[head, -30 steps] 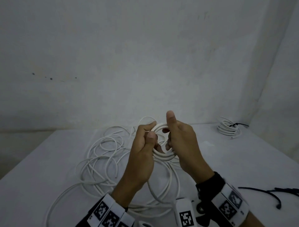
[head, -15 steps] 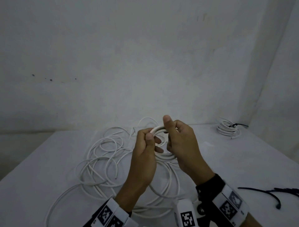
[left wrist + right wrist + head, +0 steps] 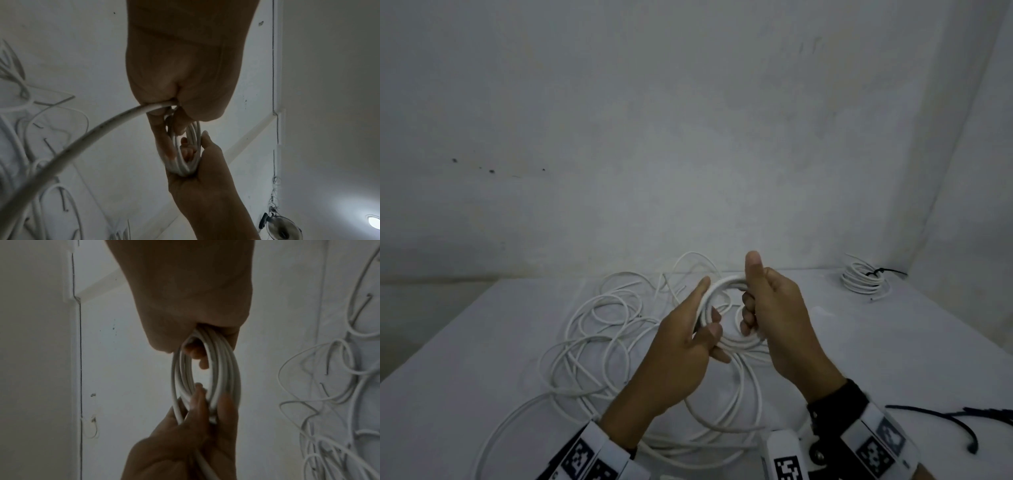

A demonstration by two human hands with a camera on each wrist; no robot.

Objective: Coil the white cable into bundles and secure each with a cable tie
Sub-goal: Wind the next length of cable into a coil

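A small coil of white cable (image 3: pixel 726 284) is held up above the table between both hands. My right hand (image 3: pixel 774 308) grips the coil's right side, fingers curled through the loop and thumb raised. My left hand (image 3: pixel 688 339) holds the coil's left side, index finger laid along the rim and thumb pressing on it. In the right wrist view the coil (image 3: pixel 205 374) shows several turns, pinched at the far end by the left hand (image 3: pixel 197 426). The left wrist view shows the free cable strand (image 3: pixel 82 142) running out of the left palm toward the loose tangle.
Loose white cable (image 3: pixel 599 329) sprawls in loops over the white table (image 3: pixel 448 394) left of and below the hands. A finished coil with a black tie (image 3: pixel 866 281) lies at the back right corner. Black cable ties (image 3: pixel 945 418) lie at the right edge.
My left hand has slid lower along the coil and its index finger has straightened along the rim. The right thumb has lifted upright. The coil stays at about the same height.
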